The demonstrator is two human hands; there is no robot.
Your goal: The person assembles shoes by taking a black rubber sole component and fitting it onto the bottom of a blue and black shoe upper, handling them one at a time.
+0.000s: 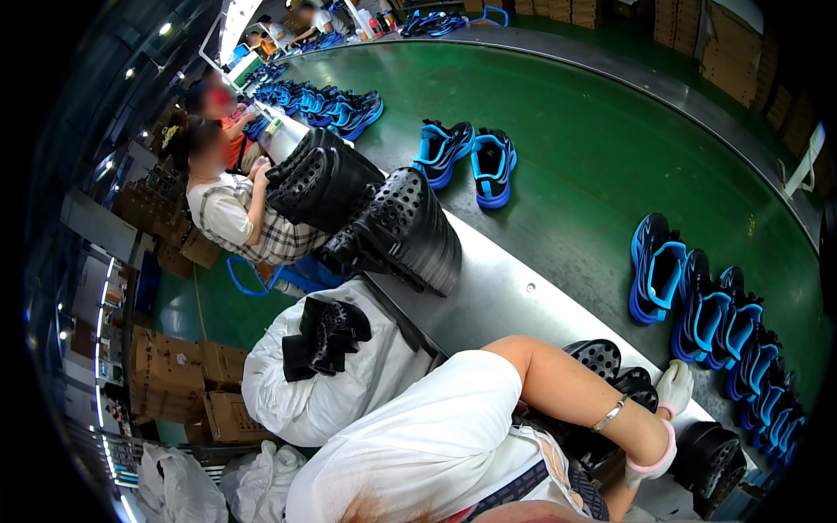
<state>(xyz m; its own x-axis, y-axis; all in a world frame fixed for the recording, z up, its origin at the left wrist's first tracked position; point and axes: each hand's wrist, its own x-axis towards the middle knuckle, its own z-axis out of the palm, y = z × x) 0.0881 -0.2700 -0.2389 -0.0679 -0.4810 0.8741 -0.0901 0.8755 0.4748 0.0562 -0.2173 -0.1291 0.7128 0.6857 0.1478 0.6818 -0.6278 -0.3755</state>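
My left forearm crosses from a white sleeve to a white, pink-cuffed glove, with a metal bracelet above the wrist. Only the cuff end of my left hand (644, 472) shows; its fingers are hidden. Beyond the wrist, my right hand (677, 385), in a white glove, rests by the metal table edge; whether it holds anything is unclear. Close to both hands are black perforated sole-shaped pieces (596, 356) and a dark stack (704, 453). Large nested stacks of similar black pieces (417, 222) stand farther left on the metal ledge (514, 292).
A green conveyor belt (567, 148) carries a row of blue-and-black sneakers (697, 305) at right and a separate pair (493, 170) farther off. Left are a white sack (296, 401) topped with black pieces, cardboard boxes (166, 375) and a seated co-worker (231, 209).
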